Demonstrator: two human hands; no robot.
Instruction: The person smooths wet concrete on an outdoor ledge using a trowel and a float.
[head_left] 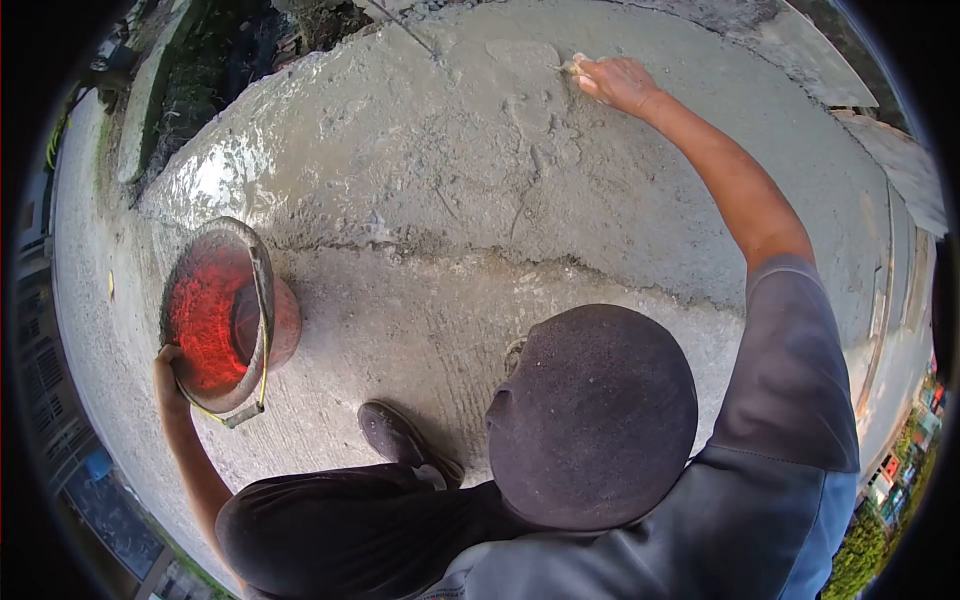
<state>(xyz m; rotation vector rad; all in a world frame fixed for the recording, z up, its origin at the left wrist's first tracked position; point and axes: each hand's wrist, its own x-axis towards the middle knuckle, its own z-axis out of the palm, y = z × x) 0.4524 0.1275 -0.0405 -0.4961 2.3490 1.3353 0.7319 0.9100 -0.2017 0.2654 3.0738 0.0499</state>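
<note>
My left hand (169,374) grips the near rim of a red bucket (286,318), which is tilted toward me. The bucket's inside is wet and red, with grey cement residue round its rim and a wire handle hanging at the front. My right arm stretches far forward, and the right hand (618,84) is closed around the handle of a trowel (522,56). Its flat blade, coated in grey cement, lies against wet concrete (400,160) and blends into it, so its outline is hard to make out.
A rough edge separates the wet concrete from the hardened, ribbed slab (370,330) under my shoe (392,432). My bent knee (595,415) fills the near middle. A thin rod (402,25) pokes in at the top. Boards (815,55) lie at the far right.
</note>
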